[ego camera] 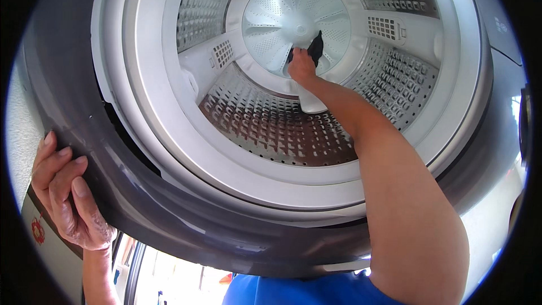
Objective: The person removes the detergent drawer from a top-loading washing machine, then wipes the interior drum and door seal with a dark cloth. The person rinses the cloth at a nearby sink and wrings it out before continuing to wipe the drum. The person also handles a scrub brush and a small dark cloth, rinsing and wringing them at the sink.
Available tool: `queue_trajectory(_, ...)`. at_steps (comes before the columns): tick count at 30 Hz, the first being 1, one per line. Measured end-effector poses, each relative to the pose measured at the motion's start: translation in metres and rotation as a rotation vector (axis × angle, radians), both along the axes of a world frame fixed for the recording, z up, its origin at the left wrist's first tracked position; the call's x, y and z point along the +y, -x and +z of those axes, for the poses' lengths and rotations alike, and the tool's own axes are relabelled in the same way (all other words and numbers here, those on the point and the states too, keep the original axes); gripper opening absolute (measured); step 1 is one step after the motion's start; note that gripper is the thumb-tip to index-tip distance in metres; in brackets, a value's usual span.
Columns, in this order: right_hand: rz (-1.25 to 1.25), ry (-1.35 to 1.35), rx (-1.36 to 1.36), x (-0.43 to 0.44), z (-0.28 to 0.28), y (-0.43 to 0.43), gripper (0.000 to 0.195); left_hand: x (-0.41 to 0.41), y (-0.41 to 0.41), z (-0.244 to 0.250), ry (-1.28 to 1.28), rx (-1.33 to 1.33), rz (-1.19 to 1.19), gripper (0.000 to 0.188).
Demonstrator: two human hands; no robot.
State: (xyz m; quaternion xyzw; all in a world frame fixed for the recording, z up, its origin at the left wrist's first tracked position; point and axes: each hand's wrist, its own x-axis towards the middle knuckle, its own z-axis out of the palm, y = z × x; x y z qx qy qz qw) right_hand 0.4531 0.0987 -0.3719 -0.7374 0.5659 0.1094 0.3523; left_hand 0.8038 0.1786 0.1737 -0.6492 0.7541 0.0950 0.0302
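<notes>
My right arm reaches down into a top-loading washing machine's perforated steel drum [271, 129]. At the bottom, my right hand [302, 65] grips a dark piece of cloth [316, 49], which shows on both sides of the fingers. The cloth lies over the pale ribbed pulsator [271, 6], just below its round hub. My left hand [70, 195] rests against the outer left edge of the dark glossy top cover [144, 207], fingers slightly bent and holding nothing.
Two lint filters with grid windows sit on the drum wall, one at the left [223, 54] and one at the right [382, 28]. A pale balance ring [262, 186] surrounds the drum mouth. At the lower left stands a light panel with a red ornament [38, 231].
</notes>
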Motion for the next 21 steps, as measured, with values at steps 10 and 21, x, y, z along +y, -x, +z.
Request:
queue_trajectory(10, 0.696, -0.588, -0.113, 0.015, 0.029, -0.055, 0.040, -0.012, 0.011, -0.010, 0.080, 0.061, 0.034, 0.027)
queue_trajectory(21, 0.659, 0.642, -0.137, -0.056, 0.027, -0.030, 0.006, 0.003, 0.000, -0.005, 0.030, 0.042, 0.022, 0.032)
